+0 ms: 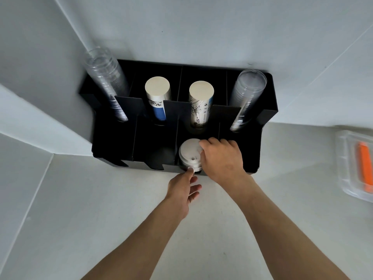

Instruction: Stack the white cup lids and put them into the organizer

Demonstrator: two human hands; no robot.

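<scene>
A matte black plastic organizer (268, 110) with thin upright dividers stands on a pale, smooth tabletop (101, 219) against a white wall. Its back row holds four tall stacks: a ribbed stack of clear plastic cups (107, 81) at the far left, a stack of paper cups with a cream flat end and a blue-and-white printed side (157, 93) next, a second paper cup stack with black line drawing on its side (200, 102), and another clear plastic cup stack (249, 98) at the far right. The print on the paper cups is too small and blurred to read.

In the front row, third compartment from the left, sits a stack of round white plastic cup lids (189, 152), smooth on top with a small sip hole near the front edge. The right hand (224, 158) curls over the right side of the stack, fingertips pressed on the top lid. The left hand (181, 190) reaches from below; its thumb and forefinger appear to pinch the stack's front rim at the compartment's slot, the other fingers loose and apart.

At the right edge lies a clear plastic tray holding an orange bar-shaped object (364, 166), blurred.
</scene>
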